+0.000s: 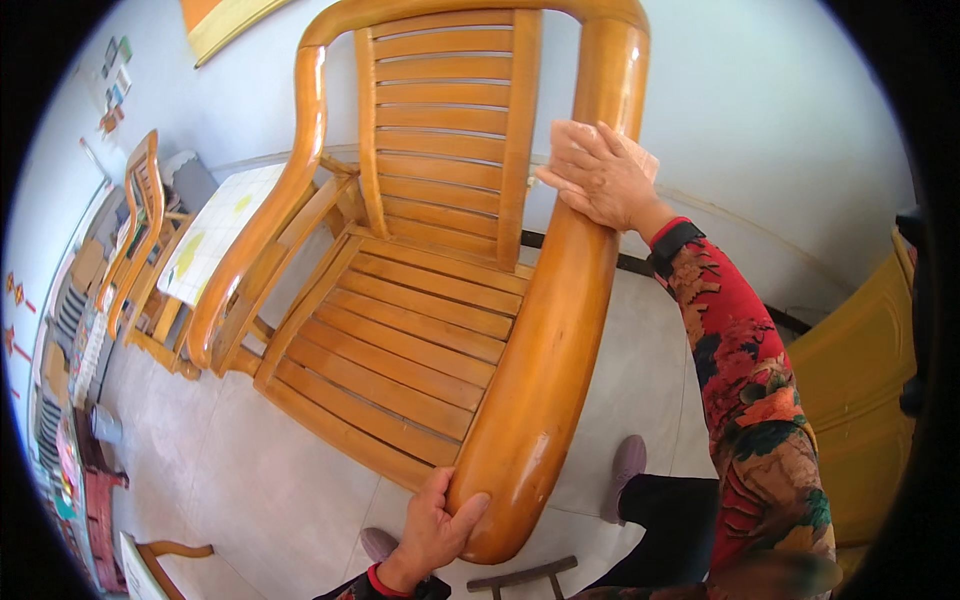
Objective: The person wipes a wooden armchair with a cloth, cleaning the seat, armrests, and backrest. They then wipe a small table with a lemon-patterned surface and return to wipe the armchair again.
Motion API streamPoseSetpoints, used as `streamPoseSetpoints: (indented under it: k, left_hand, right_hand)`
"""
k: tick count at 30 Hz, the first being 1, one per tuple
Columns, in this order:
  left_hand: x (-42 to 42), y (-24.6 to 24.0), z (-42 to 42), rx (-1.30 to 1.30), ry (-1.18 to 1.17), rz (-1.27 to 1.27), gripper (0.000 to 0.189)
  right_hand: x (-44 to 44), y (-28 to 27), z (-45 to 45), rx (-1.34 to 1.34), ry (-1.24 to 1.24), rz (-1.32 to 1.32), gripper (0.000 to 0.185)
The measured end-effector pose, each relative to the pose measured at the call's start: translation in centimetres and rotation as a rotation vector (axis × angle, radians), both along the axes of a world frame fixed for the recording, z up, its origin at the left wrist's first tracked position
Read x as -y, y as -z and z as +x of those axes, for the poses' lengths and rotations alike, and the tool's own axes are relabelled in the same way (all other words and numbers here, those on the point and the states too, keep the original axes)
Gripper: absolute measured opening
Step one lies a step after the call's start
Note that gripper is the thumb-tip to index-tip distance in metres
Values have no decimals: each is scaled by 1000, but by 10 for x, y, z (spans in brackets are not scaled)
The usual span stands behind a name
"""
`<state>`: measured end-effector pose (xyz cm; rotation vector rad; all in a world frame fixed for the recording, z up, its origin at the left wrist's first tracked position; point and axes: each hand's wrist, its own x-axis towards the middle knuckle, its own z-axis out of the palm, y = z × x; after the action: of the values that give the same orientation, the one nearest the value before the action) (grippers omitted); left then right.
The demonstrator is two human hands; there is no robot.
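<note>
A wooden armchair (420, 300) with a slatted seat and slatted back stands before me. My right hand (604, 176) lies flat on a folded pink cloth (643, 159), pressing it against the upper part of the thick curved armrest (570, 300) on the right. Around the rounded front end of that same armrest, my left hand (439, 521) rests with its thumb on top and its fingers at the inner side. The other armrest (309, 112) is untouched.
Left of the chair are a small table with a patterned white cover (225, 225) and another wooden chair (142, 202). A grey bin (106, 422) stands farther left. A yellow-brown covered object (855, 390) is at the right, and a wooden stool-like frame (523, 574) near my feet.
</note>
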<state>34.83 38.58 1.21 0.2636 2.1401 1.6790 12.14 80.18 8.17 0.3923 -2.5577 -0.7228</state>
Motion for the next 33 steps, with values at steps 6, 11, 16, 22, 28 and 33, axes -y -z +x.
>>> streamPoseSetpoints:
  k: [6, 11, 16, 22, 28, 33]
  left_hand:
    - [-1, 6, 3, -30, -21, -15, 40]
    - [-4, 14, 6, 17, -66, -25, 38]
    - [-6, 32, 26, -316, -368, 38, 40]
    - [-21, 29, 41, -576, -558, -113, 40]
    - [-55, 7, 40, -584, -482, -206, 33]
    - [-66, 2, 38, -628, -417, -542, 41]
  right_hand:
    - [45, 9, 23, 344, -211, -171, 37]
    - [106, 27, 90, 420, -661, -416, 35]
    - [176, 24, 170, 501, -642, -446, 45]
    - [207, 40, 239, 408, -790, -696, 38]
    - [154, 81, 239, 199, -729, -903, 43]
    - [100, 95, 181, 41, -589, -969, 44]
